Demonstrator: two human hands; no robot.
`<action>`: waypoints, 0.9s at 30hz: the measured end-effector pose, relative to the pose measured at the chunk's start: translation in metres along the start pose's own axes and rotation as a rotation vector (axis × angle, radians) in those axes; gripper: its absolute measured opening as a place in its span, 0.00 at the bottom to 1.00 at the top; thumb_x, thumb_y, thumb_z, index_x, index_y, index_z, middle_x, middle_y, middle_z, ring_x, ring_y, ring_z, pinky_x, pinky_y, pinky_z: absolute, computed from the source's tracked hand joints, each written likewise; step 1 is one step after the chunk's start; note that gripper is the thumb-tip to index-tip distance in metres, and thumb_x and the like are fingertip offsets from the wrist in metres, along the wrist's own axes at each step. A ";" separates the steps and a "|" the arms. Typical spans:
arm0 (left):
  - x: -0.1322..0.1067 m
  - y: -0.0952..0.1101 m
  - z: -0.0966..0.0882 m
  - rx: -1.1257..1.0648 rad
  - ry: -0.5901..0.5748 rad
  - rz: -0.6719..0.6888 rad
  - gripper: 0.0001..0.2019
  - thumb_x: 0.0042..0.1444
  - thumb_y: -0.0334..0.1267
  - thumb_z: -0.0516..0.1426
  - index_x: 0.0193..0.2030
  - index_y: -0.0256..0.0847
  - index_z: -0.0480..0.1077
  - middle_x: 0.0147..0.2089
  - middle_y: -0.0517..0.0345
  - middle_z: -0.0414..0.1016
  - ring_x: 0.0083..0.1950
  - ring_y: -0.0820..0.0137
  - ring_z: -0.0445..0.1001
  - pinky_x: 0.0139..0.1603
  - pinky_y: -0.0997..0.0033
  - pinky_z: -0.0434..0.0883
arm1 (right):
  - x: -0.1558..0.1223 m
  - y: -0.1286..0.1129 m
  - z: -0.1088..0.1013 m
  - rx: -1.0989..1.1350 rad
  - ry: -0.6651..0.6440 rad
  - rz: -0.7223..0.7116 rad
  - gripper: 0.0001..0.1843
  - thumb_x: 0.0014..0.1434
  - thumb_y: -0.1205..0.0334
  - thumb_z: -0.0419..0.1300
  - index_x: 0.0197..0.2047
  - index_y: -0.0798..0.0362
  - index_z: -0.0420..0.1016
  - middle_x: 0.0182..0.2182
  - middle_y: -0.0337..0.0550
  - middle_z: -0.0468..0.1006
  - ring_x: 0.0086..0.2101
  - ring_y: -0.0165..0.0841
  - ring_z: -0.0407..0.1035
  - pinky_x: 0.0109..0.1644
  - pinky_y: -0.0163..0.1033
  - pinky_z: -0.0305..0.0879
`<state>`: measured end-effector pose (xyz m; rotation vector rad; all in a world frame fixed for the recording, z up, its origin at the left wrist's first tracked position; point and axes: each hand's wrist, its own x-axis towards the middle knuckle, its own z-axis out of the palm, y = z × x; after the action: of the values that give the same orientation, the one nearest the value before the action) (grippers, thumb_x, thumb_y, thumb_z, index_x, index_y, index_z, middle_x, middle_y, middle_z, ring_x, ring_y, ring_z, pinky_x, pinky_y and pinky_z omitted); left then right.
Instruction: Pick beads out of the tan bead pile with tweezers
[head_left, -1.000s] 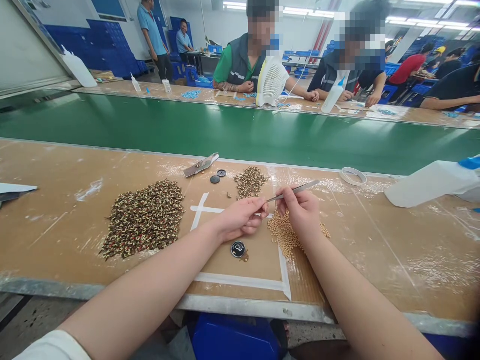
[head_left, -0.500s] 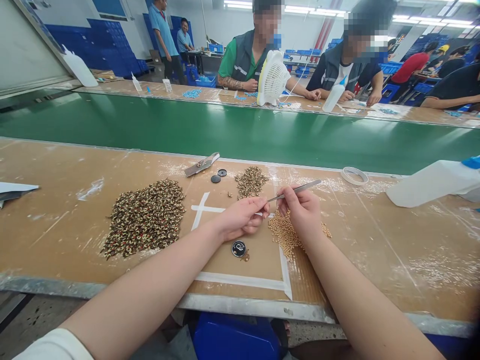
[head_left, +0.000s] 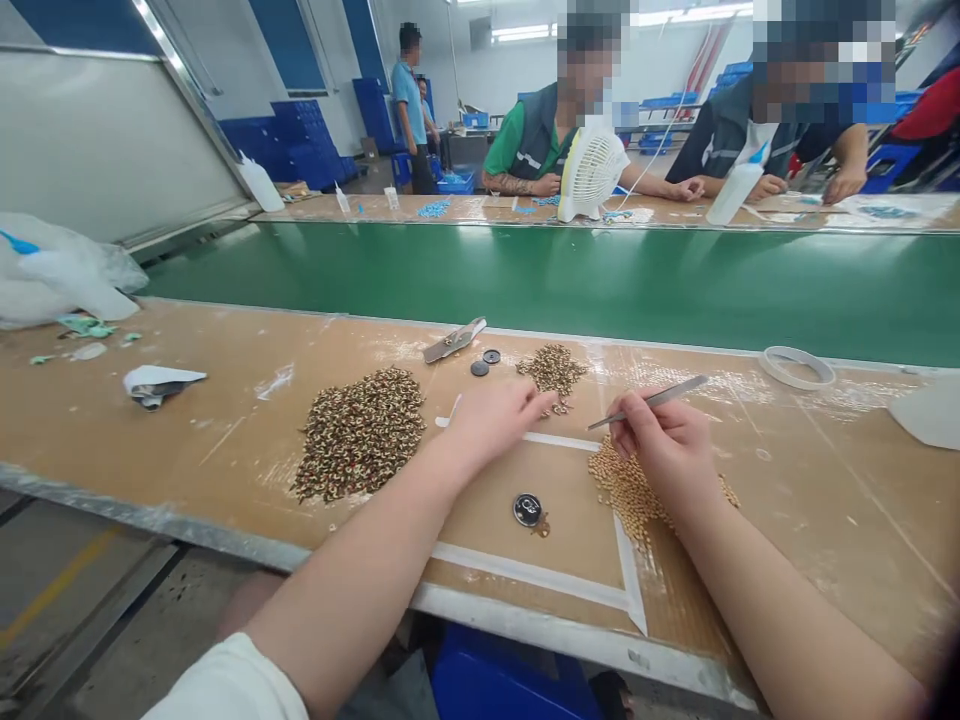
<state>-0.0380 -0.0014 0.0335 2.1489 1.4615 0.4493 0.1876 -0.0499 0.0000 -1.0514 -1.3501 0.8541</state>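
My left hand (head_left: pixel 495 420) reaches to the near edge of a small pile of dark-and-gold pieces (head_left: pixel 553 368). Its fingers are stretched out, and the fingertips touch or nearly touch the pieces; their undersides are hidden. In my right hand (head_left: pixel 667 450) is a pair of metal tweezers (head_left: pixel 679 390), its tip pointing left. Under that hand lies a pile of small tan beads (head_left: pixel 630 495). A round black cap-like disc with a silver emblem (head_left: pixel 527 510) lies inside a white tape outline (head_left: pixel 532 580), beside a small brown patch.
A larger dark-and-gold pile (head_left: pixel 364 430) lies to the left. Two small dark discs (head_left: pixel 480 368) and a folded strip (head_left: pixel 454 340) sit behind. A tape roll (head_left: pixel 796 368) lies at right. Across the green conveyor belt (head_left: pixel 487 270) are a fan (head_left: pixel 592 170) and co-workers.
My left hand has left the tweezer tip and moved to the small pile. My right hand still holds the tweezers, now apart from the left. The view has turned left.
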 end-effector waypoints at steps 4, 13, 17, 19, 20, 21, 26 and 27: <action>-0.012 -0.035 -0.044 0.481 0.208 -0.269 0.14 0.67 0.44 0.52 0.45 0.44 0.78 0.48 0.47 0.80 0.43 0.58 0.79 0.43 0.62 0.72 | -0.001 0.002 0.001 -0.015 -0.107 0.024 0.20 0.69 0.48 0.61 0.30 0.53 0.76 0.18 0.37 0.70 0.17 0.27 0.63 0.22 0.35 0.57; -0.010 -0.072 -0.061 0.537 0.095 -0.564 0.12 0.57 0.36 0.60 0.46 0.48 0.81 0.49 0.46 0.82 0.50 0.52 0.79 0.51 0.57 0.74 | -0.008 0.000 0.006 0.058 -0.384 0.052 0.20 0.69 0.49 0.60 0.30 0.53 0.76 0.21 0.36 0.70 0.18 0.25 0.61 0.22 0.34 0.56; -0.009 -0.077 -0.060 0.504 0.190 -0.519 0.15 0.56 0.41 0.63 0.50 0.47 0.80 0.57 0.41 0.77 0.49 0.49 0.78 0.49 0.50 0.74 | -0.013 -0.005 0.012 0.044 -0.563 0.050 0.21 0.70 0.50 0.59 0.29 0.52 0.75 0.20 0.35 0.70 0.19 0.25 0.62 0.23 0.33 0.59; -0.010 -0.079 -0.060 0.493 0.202 -0.505 0.14 0.55 0.41 0.64 0.49 0.47 0.81 0.56 0.40 0.78 0.49 0.49 0.78 0.48 0.50 0.74 | -0.015 -0.008 0.015 0.023 -0.642 0.032 0.21 0.70 0.51 0.58 0.27 0.52 0.74 0.20 0.35 0.70 0.20 0.26 0.64 0.23 0.33 0.61; -0.010 -0.080 -0.060 0.485 0.184 -0.508 0.13 0.55 0.40 0.64 0.47 0.46 0.81 0.53 0.41 0.79 0.49 0.50 0.77 0.47 0.51 0.73 | -0.015 -0.009 0.016 0.009 -0.676 0.022 0.21 0.70 0.51 0.58 0.27 0.52 0.74 0.20 0.35 0.70 0.21 0.26 0.65 0.24 0.33 0.62; -0.010 -0.081 -0.060 0.476 0.162 -0.511 0.12 0.55 0.39 0.64 0.46 0.46 0.81 0.50 0.42 0.81 0.48 0.50 0.77 0.47 0.52 0.73 | -0.016 -0.010 0.018 -0.006 -0.703 0.013 0.21 0.70 0.51 0.58 0.27 0.52 0.74 0.21 0.35 0.71 0.22 0.27 0.66 0.24 0.33 0.63; -0.007 -0.079 -0.056 0.443 0.141 -0.508 0.11 0.54 0.37 0.63 0.44 0.45 0.81 0.41 0.48 0.83 0.43 0.57 0.76 0.47 0.58 0.72 | -0.018 -0.011 0.021 -0.048 -0.786 0.018 0.19 0.70 0.52 0.59 0.29 0.52 0.75 0.23 0.37 0.74 0.24 0.28 0.70 0.29 0.34 0.68; -0.007 -0.077 -0.055 0.429 0.149 -0.484 0.10 0.54 0.37 0.63 0.44 0.45 0.81 0.40 0.49 0.83 0.42 0.58 0.76 0.47 0.59 0.71 | -0.018 -0.011 0.021 -0.054 -0.800 0.022 0.20 0.70 0.52 0.59 0.28 0.52 0.74 0.23 0.38 0.75 0.25 0.29 0.71 0.29 0.34 0.69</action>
<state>-0.1282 0.0274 0.0347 1.9830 2.2509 0.1240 0.1639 -0.0684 0.0031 -0.7811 -2.0270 1.3387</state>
